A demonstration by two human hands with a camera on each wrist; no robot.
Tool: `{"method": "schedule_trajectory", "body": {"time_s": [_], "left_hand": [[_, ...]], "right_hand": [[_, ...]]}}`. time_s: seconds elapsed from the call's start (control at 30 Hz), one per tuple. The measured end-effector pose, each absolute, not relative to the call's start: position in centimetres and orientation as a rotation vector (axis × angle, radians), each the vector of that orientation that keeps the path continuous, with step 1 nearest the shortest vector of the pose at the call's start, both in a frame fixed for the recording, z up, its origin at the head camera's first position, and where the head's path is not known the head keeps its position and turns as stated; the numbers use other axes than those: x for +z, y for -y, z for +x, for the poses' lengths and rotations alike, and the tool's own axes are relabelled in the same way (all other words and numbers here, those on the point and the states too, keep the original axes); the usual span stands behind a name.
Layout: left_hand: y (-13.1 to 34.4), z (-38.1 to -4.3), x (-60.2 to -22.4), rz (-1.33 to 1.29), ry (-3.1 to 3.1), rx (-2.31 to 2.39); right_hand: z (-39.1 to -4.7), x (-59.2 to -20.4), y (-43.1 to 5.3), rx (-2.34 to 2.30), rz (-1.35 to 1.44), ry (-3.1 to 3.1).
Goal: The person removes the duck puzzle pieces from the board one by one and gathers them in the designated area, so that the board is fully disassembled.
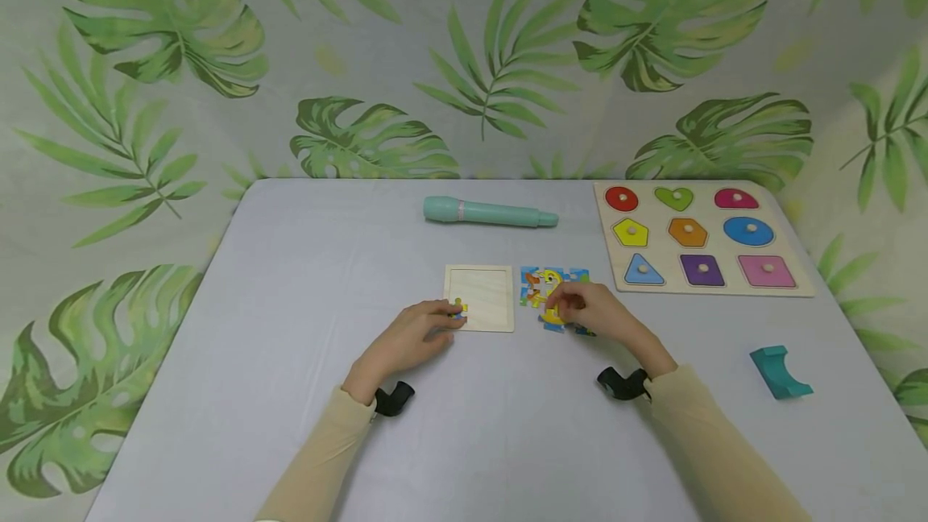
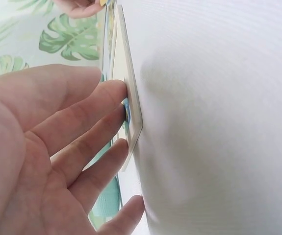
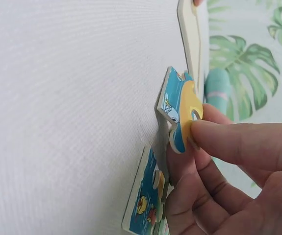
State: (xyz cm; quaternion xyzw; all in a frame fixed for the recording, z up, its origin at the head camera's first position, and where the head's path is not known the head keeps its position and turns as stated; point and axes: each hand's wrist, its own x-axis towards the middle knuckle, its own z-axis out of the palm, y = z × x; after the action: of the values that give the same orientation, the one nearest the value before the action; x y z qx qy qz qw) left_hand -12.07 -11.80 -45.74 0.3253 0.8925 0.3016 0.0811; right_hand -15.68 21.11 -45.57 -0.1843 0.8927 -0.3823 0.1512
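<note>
My left hand lies at the lower-left corner of a square wooden puzzle tray, fingers nearly straight. Its fingertips touch a small jigsaw piece inside that corner; in the left wrist view the fingers hide most of this piece. To the right of the tray, my right hand pinches a blue and yellow jigsaw piece between thumb and fingers, tilted up from the cloth. Around it lie the other picture pieces, partly covered by the hand. A corner piece shows below it in the right wrist view.
Behind the tray lies a mint-green tube-shaped object. A wooden shape board with knobbed, coloured shapes is at the back right. Nearer the right edge sits a teal block with a curved cut-out. White cloth covers the table.
</note>
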Motion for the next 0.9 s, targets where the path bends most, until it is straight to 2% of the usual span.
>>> {"method": "schedule_trajectory", "body": {"time_s": [0.67,0.9], "left_hand": [[11.8,-12.1,-46.1,0.974,-2.669,0.896],[12.0,-12.2,-45.9,0.965,-2.652,0.87]], "right_hand": [[-14.9,-45.5,-20.8,-0.933,-0.561,-2.687],[-14.8,-44.7,-19.2,-1.101,-0.573,-2.646]]}}
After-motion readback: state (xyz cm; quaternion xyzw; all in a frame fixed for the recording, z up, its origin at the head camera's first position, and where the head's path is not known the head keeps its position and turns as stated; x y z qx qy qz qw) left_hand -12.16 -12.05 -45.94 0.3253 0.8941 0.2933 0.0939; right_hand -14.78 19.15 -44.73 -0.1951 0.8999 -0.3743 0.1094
